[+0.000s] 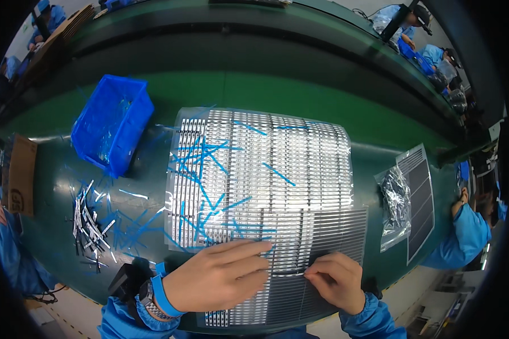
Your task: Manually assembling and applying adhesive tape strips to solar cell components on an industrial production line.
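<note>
A broad sheet of narrow white strips with dark marks (322,164) covers the middle of the green table. Over its near right part lies a grey ruled sheet (339,231), partly filled with rows of the same strips. My left hand (218,277) rests across the near rows, palm down, fingers stretched to the right; its thumb is hidden. To the right, my right hand (339,279) is closed in a pinch at the right end of a thin white strip (288,275) on the grey sheet. Thin blue slivers (212,150) lie scattered over the broad sheet's left half.
At the back left stands a blue bin (112,121) with clear scraps inside. Nearer lie a pile of loose strips (87,223) and more blue slivers (136,226). A silvery plastic bag (395,203) and another grey sheet (419,198) lie right. A person's sleeve (464,237) borders the table.
</note>
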The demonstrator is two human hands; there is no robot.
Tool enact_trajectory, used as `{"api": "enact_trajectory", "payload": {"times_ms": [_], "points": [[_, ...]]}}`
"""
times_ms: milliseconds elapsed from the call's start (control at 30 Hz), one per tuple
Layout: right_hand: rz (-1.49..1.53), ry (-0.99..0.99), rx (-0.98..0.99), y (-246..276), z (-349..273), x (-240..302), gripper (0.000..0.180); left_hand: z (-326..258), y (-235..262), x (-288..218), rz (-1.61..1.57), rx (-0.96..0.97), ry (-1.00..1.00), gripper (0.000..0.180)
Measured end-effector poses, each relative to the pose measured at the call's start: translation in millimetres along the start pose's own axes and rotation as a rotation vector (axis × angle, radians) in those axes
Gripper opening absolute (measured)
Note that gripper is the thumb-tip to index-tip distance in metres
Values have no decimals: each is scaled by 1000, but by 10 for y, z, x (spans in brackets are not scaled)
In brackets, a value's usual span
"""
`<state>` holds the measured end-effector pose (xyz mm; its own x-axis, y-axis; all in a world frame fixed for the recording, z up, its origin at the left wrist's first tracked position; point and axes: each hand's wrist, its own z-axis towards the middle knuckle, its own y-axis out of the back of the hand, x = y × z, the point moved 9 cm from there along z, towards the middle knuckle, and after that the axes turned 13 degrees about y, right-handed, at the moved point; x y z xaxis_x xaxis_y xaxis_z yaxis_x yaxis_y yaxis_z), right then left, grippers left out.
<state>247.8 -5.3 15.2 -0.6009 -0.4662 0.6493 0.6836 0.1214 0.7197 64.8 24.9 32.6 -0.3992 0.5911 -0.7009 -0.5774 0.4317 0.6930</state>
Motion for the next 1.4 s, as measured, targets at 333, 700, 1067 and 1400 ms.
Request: {"api": "enact_trajectory", "payload": {"times_ms": [333,700,1067,1400], "points": [[-51,8,-2,-11,-11,9,19,6,-73,53,-17,33,49,16],[-68,34,23,-10,7,26,20,11,-120,66,6,85,63,15],[-84,46,16,-3,5,45,20,17,-119,59,11,102,63,15],[-64,45,22,-15,1,35,21,15,-139,51,44,122,63,22]]}}
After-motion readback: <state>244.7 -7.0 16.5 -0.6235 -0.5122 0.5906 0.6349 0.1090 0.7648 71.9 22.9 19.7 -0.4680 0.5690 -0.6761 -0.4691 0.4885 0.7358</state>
